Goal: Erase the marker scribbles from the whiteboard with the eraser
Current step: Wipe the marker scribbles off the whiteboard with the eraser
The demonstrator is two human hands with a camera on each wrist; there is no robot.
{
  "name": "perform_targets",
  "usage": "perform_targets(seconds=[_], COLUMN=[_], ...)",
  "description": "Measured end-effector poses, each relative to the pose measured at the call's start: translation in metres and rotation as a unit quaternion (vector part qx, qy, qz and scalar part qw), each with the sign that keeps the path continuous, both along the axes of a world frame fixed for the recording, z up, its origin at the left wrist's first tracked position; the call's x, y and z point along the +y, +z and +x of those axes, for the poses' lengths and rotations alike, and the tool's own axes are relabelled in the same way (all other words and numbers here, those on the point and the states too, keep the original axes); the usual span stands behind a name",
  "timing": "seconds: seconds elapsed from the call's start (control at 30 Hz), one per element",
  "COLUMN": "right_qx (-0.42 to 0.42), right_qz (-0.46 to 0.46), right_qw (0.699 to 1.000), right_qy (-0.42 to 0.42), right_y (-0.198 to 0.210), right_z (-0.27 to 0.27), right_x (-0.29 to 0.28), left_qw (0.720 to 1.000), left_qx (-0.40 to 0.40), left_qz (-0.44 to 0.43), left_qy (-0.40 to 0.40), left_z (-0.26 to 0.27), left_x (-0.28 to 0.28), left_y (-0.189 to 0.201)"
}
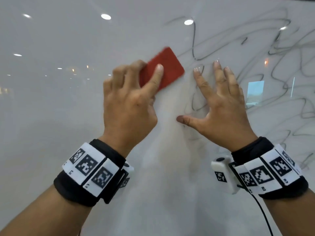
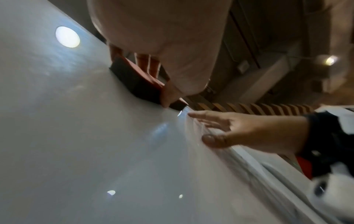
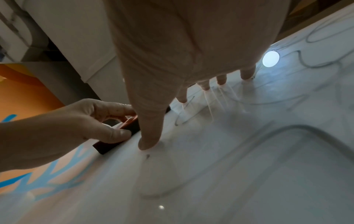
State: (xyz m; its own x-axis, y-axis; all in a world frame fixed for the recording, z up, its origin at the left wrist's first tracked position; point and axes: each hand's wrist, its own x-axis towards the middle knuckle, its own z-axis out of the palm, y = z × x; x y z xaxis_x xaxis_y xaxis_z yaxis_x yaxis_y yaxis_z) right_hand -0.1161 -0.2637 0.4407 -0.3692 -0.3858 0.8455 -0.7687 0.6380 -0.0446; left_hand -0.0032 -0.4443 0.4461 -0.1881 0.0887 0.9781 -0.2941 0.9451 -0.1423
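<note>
A red eraser with a dark felt underside lies flat against the whiteboard. My left hand grips it, fingers curled round its edges and the index finger across its back. Dark marker scribbles cover the board's right half. My right hand rests on the board just right of the eraser, fingers spread and straight, fingertips and thumb touching the surface over faint scribbles. The board's left half shows no marks.
Ceiling lights reflect in the glossy board. A black cable hangs from my right wristband. The wrist views show room fittings beyond the board's edge, including a wooden slatted surface and an orange wall.
</note>
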Motion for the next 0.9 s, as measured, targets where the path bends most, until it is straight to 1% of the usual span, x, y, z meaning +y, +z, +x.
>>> perform_targets(seconds=[0.03,0.07,0.1,0.13,0.2,0.23,0.27,0.3,0.37,0.4,0.43,0.47,0.57,0.6,0.63,0.73,0.77,0.8,0.83,0.9], right_qx=[-0.001,-0.002,-0.003,-0.003,-0.003,-0.003,-0.002,-0.002,0.004,0.006,0.007,0.008,0.007,0.008,0.007,0.008,0.010,0.010,0.009,0.011], right_qz=[0.000,0.000,0.000,0.001,0.003,0.002,0.003,0.003,-0.001,-0.005,-0.006,-0.007,-0.005,-0.005,-0.004,-0.007,-0.008,-0.008,-0.008,-0.009], right_qw=[1.000,1.000,1.000,1.000,1.000,1.000,1.000,1.000,1.000,1.000,1.000,1.000,1.000,1.000,1.000,1.000,1.000,1.000,1.000,1.000], right_qy=[-0.001,-0.002,-0.003,-0.004,-0.004,-0.004,-0.003,-0.002,0.002,0.004,0.004,0.003,0.000,-0.001,-0.001,0.000,0.000,0.000,0.000,0.002], right_y=[0.000,0.000,0.000,0.000,-0.001,-0.001,-0.001,-0.002,-0.003,-0.003,-0.004,-0.004,-0.004,-0.004,-0.004,-0.005,-0.005,-0.005,-0.005,-0.005], right_z=[0.000,0.000,0.000,0.000,0.001,0.000,0.000,0.000,-0.001,-0.001,-0.002,-0.002,-0.003,-0.003,-0.003,-0.003,-0.004,-0.004,-0.004,-0.005], right_x=[0.000,0.000,0.000,0.000,0.000,0.000,0.000,0.000,0.000,0.000,0.000,-0.001,-0.001,-0.001,0.000,-0.001,-0.001,-0.002,-0.002,-0.002], left_qw=[0.999,0.997,0.997,0.999,0.998,0.997,0.997,0.999,0.998,0.995,0.995,0.997,0.997,0.995,0.996,0.997,0.994,0.994,0.997,0.999], left_qx=[-0.020,-0.028,-0.022,-0.002,0.044,0.057,0.054,0.035,-0.015,-0.031,-0.033,-0.019,0.056,0.065,0.058,-0.009,-0.022,-0.021,-0.006,0.041], left_qz=[-0.044,-0.070,-0.070,-0.044,0.038,0.061,0.056,0.028,-0.062,-0.091,-0.097,-0.079,0.054,0.073,0.061,-0.077,-0.103,-0.104,-0.080,0.019], left_qy=[0.004,0.007,0.008,0.009,0.003,0.000,-0.002,-0.006,-0.006,-0.003,0.000,0.003,0.000,-0.003,-0.007,-0.012,-0.008,-0.002,0.004,0.010], left_z=[-0.001,0.000,0.000,0.000,-0.001,-0.003,-0.005,-0.007,-0.010,-0.008,-0.006,-0.006,-0.005,-0.005,-0.007,-0.011,-0.010,-0.009,-0.009,-0.008], left_x=[-0.001,-0.002,-0.004,-0.004,-0.001,0.002,0.005,0.008,0.009,0.008,0.006,0.004,-0.002,-0.002,-0.001,0.001,0.000,-0.002,-0.004,-0.006], left_y=[-0.003,-0.003,-0.001,0.003,0.009,0.011,0.010,0.005,-0.005,-0.006,-0.004,0.001,0.024,0.029,0.029,0.019,0.019,0.022,0.028,0.044])
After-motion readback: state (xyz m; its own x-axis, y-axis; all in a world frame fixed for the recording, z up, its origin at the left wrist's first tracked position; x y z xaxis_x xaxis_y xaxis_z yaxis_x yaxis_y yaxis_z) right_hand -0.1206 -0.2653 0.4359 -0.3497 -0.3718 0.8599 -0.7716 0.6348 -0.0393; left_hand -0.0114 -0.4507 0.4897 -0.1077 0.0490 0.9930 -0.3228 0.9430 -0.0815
